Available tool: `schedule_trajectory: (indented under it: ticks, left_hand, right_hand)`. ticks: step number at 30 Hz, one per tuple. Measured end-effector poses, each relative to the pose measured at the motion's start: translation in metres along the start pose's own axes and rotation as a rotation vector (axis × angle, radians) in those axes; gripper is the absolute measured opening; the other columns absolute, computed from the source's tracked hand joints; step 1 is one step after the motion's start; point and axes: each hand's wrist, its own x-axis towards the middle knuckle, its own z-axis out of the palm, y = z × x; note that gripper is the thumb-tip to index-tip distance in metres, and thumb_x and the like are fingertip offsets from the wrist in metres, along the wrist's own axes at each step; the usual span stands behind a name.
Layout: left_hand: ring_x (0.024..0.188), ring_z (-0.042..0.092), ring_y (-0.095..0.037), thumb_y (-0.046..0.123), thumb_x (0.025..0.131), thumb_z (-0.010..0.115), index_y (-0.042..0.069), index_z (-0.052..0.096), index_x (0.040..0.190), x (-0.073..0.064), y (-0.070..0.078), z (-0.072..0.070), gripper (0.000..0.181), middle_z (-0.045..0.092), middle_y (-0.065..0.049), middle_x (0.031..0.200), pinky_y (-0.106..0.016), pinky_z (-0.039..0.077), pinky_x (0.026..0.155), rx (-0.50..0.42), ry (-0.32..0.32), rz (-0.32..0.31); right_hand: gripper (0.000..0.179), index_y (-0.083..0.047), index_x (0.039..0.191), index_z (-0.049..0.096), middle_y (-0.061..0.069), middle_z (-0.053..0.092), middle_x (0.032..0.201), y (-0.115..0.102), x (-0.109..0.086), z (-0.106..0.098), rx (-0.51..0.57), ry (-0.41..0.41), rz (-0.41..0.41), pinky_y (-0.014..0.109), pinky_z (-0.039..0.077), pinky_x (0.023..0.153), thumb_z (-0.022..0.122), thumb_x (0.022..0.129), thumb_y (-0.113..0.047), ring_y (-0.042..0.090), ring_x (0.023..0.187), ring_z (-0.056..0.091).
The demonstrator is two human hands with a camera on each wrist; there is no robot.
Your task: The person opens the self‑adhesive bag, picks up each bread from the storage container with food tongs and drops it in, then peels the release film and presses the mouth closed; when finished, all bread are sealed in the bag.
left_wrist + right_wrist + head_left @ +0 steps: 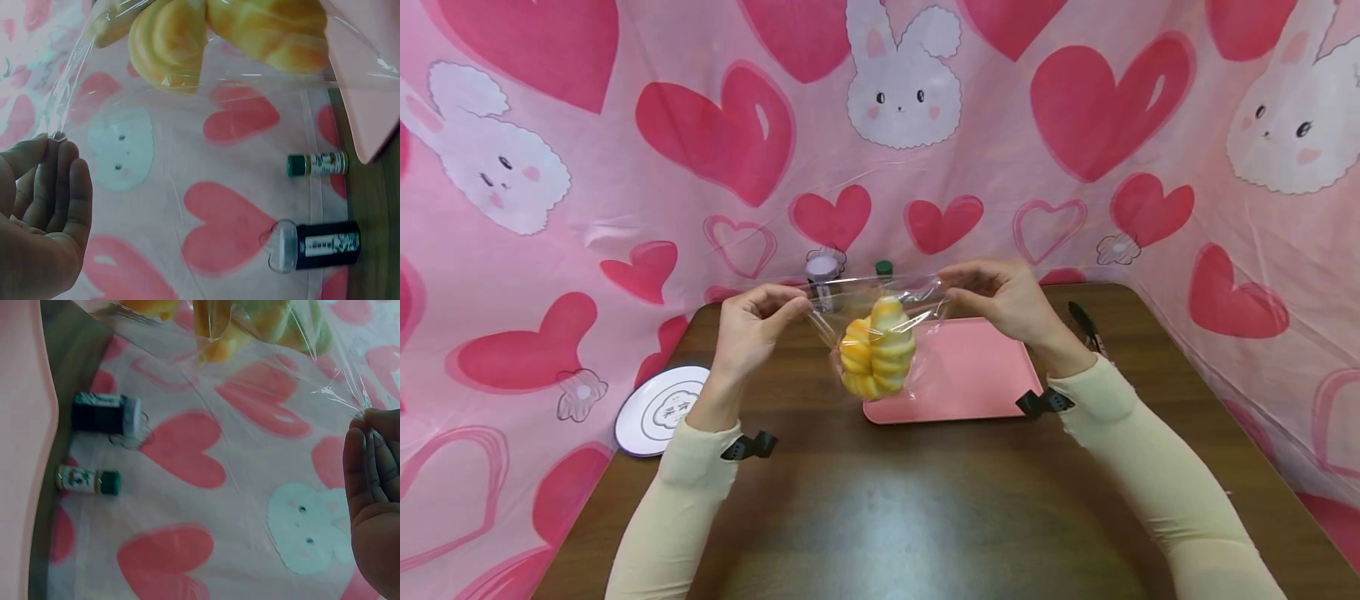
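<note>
A clear plastic bag (925,304) hangs stretched between both hands, above the table. Inside it are yellow-orange, ridged bread rolls (877,354), which look like croissants. My left hand (748,329) pinches one upper corner of the bag between thumb and fingers. The opposite upper corner is pinched by my right hand (1011,304). In the left wrist view, the film bunches at the left fingertips (57,139), with the bread rolls (269,37) at the top. The right wrist view shows taut film running to the right fingertips (359,422).
Behind and below the bag lies a pink tray (977,379). A white plate (636,417) with dark markings is at the table's left edge. At the back stand a grey-lidded jar (822,271) and a green-capped bottle (884,268). A black utensil (1082,323) lies at right.
</note>
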Motion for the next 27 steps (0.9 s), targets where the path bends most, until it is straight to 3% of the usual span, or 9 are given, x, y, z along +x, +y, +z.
schedule_trajectory:
  ticks: [2,8,15,20,27]
  left_hand:
    - [0.077,0.071,-0.006,0.014,0.086,0.078,-0.005,0.074,0.102,-0.001,-0.001,-0.006,0.025,0.075,0.012,0.084,-0.019,0.058,0.076,0.003,0.021,-0.008]
    - [0.076,0.07,-0.004,0.014,0.088,0.076,-0.003,0.074,0.101,-0.009,-0.007,-0.028,0.022,0.073,0.014,0.082,-0.017,0.057,0.075,0.025,0.037,-0.061]
    - [0.075,0.069,-0.007,0.01,0.091,0.072,0.01,0.074,0.093,-0.018,-0.016,-0.051,0.003,0.072,0.009,0.079,-0.018,0.056,0.074,-0.056,-0.02,-0.118]
    - [0.073,0.068,-0.005,0.007,0.093,0.068,0.009,0.071,0.092,-0.026,-0.021,-0.064,0.005,0.071,0.008,0.079,-0.019,0.058,0.075,-0.092,-0.077,-0.15]
    - [0.076,0.069,-0.004,0.007,0.096,0.064,0.012,0.07,0.093,-0.033,-0.03,-0.076,0.008,0.071,0.008,0.081,-0.022,0.06,0.073,-0.064,-0.143,-0.2]
  right_hand:
    - [0.029,-0.003,0.116,0.073,0.015,0.076,0.097,0.002,0.001,0.008,0.001,-0.016,0.029,0.026,0.06,0.069,0.076,0.087,-0.009,0.015,0.077,0.072]
    - [0.029,-0.006,0.115,0.074,0.012,0.076,0.105,0.007,0.005,0.035,0.013,-0.06,0.059,0.023,0.059,0.073,0.077,0.087,-0.013,0.011,0.084,0.071]
    - [0.027,-0.014,0.113,0.076,0.006,0.075,0.103,0.013,0.004,0.062,0.027,-0.099,0.113,0.024,0.057,0.071,0.078,0.087,-0.018,0.017,0.081,0.067]
    - [0.025,-0.013,0.112,0.076,0.008,0.076,0.101,0.018,0.004,0.08,0.077,-0.142,0.161,0.028,0.058,0.07,0.077,0.087,-0.015,0.019,0.079,0.068]
    - [0.026,-0.012,0.114,0.075,0.008,0.076,0.098,0.029,0.005,0.098,0.084,-0.216,0.239,0.035,0.06,0.072,0.075,0.088,-0.015,0.017,0.08,0.07]
